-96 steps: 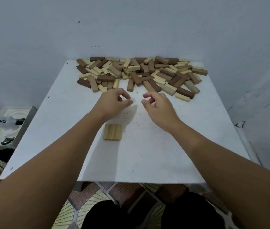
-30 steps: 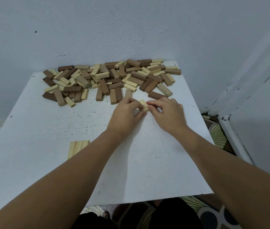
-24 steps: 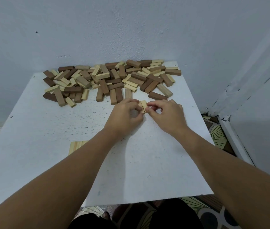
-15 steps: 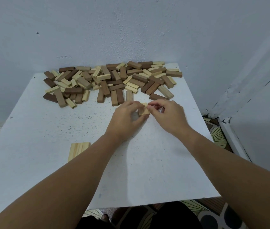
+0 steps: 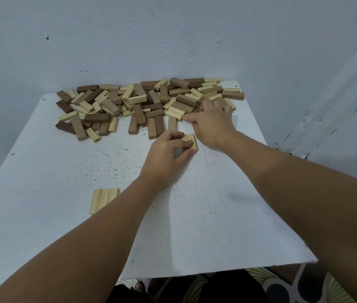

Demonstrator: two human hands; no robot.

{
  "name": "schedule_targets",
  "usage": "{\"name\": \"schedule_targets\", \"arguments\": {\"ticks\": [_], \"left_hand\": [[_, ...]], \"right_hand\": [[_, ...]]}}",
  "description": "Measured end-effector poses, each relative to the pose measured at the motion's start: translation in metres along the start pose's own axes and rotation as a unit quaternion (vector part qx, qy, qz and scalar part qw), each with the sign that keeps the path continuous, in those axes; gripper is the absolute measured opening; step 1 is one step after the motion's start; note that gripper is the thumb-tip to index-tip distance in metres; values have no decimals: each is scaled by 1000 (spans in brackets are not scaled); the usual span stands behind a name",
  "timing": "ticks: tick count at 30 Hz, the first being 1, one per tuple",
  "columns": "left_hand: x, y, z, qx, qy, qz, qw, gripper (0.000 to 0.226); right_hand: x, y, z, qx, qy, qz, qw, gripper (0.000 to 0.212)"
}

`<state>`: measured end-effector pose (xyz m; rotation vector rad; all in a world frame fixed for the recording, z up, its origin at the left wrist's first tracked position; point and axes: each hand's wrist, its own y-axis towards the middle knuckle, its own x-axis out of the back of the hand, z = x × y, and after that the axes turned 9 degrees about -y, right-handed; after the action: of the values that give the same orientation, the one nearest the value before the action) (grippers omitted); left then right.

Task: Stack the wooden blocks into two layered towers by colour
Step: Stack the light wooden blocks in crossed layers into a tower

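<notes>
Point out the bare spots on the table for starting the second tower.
Bare table lies left of the left hand, between the block pile and the pale three-block layer. More lies near the front edge, between the forearms. The back edge is crowded, where the right hand reaches.

Both forearms stretched forward over the white table. The left hand sat near the table's middle, fingers curled round pale blocks. The right hand reached farther toward the table's back edge, thumb and forefinger extended leftward, other fingers bent.
</notes>
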<state>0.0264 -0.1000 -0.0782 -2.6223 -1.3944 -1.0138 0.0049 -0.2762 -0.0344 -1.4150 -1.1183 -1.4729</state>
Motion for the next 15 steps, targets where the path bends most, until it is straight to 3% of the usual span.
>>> {"name": "schedule_targets", "arguments": {"ticks": [2,7,15], "left_hand": [[1,1,1,-3,5,-7,1000,27],[2,1,1,5,3,-18,1000,27],[2,1,1,14,7,-19,1000,27]], "right_hand": [[0,1,0,4,-16,-44,999,37],[-1,3,3,39,-33,-29,998,45],[-7,-18,-5,30,-27,-129,991,18]]}}
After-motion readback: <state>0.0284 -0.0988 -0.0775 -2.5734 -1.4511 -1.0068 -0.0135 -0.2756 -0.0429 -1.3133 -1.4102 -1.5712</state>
